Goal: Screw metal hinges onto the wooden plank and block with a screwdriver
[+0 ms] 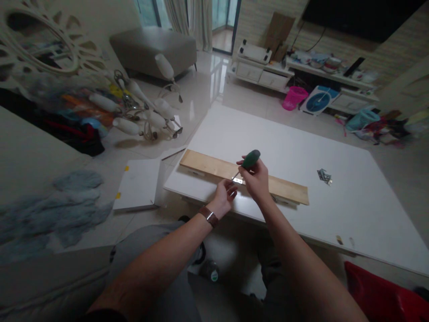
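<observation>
A long wooden plank lies across the near edge of a big white panel. My right hand is closed round a green-handled screwdriver, whose tip points down at a small metal hinge on the plank's near edge. My left hand, with a brown watch strap at the wrist, pinches at the hinge beside the screwdriver's shaft.
A small heap of metal hinges lies on the panel to the right. A smaller white board rests on the floor at left, beyond it a chandelier. A red object sits at bottom right. My knees are under the panel's edge.
</observation>
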Demonstrator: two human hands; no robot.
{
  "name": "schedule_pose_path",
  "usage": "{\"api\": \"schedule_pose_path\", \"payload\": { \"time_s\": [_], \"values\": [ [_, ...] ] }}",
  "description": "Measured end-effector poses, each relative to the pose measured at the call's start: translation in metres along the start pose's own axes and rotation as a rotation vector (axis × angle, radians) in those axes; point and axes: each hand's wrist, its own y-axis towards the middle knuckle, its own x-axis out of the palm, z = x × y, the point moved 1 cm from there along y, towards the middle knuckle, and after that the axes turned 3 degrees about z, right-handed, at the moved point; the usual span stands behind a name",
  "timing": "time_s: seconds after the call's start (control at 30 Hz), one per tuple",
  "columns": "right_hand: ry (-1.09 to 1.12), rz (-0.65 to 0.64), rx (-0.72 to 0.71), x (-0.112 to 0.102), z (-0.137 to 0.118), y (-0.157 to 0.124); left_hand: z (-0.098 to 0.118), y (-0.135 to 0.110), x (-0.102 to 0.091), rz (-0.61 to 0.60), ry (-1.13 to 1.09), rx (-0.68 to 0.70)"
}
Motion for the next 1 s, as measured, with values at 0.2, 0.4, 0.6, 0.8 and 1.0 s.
{"api": "schedule_pose_path", "payload": {
  "time_s": [0.2, 0.4, 0.6, 0.8, 1.0],
  "values": [
    [0.011, -0.039, -0.009, 0.0, -0.001, 0.0, -0.001, 0.001, 0.0, 0.009, -0.025, -0.028],
    [-0.044, 0.024, -0.031, -0.001, 0.001, 0.001, 0.001, -0.003, 0.002, 0.028, -0.022, -0.032],
    [-0.122, 0.066, -0.045, -0.002, 0.01, 0.002, 0.001, -0.002, 0.001, 0.024, -0.018, -0.03],
    [-0.029, 0.05, -0.028, 0.0, 0.007, 0.001, 0.0, 0.0, 0.0, 0.017, -0.018, -0.021],
    [-0.006, -0.037, -0.013, 0.0, 0.002, 0.0, 0.0, 0.0, 0.0, 0.009, -0.034, -0.036]
  ]
}}
